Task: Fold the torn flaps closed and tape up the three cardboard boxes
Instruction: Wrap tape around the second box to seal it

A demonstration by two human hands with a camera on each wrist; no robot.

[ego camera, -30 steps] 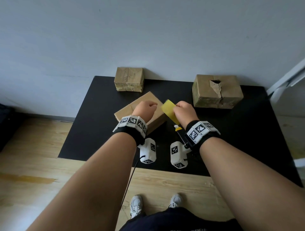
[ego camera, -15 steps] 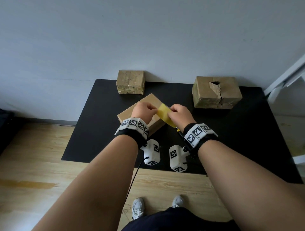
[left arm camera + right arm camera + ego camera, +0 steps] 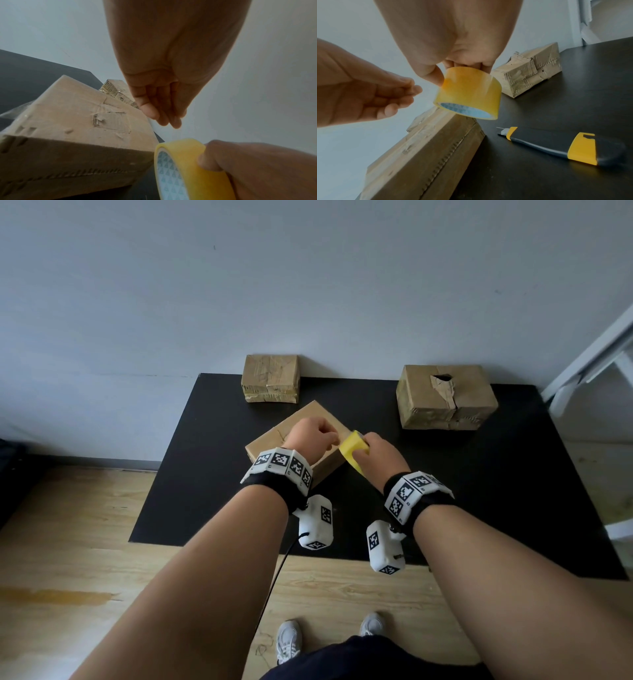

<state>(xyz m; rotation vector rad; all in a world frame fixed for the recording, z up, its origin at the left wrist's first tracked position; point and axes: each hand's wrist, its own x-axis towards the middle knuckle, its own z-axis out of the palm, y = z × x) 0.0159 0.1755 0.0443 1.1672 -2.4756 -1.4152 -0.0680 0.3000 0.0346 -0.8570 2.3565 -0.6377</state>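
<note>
Three brown cardboard boxes stand on the black table [image 3: 479, 491]. The back left box [image 3: 270, 378] looks taped over. A torn flap leaves a hole in the top of the back right box [image 3: 445, 397]. The near box [image 3: 294, 429] lies under my hands, old tape and a scuffed patch on its top [image 3: 73, 115]. My right hand [image 3: 363, 450] grips a yellow tape roll [image 3: 352, 446] [image 3: 469, 93] above this box's right corner. My left hand [image 3: 334, 438] pinches its fingertips [image 3: 412, 88] together just left of the roll. A faint clear strip seems to run from them to the roll [image 3: 185, 169].
A black and yellow utility knife [image 3: 556, 144] lies on the table right of the near box, blade tip out, hidden under my right wrist in the head view. The wall runs close behind the boxes. A white frame [image 3: 589, 364] stands at the right. Wooden floor lies below.
My left hand moved right from the box top to meet the roll. My right hand tipped the roll flatter and lower over the box's right corner.
</note>
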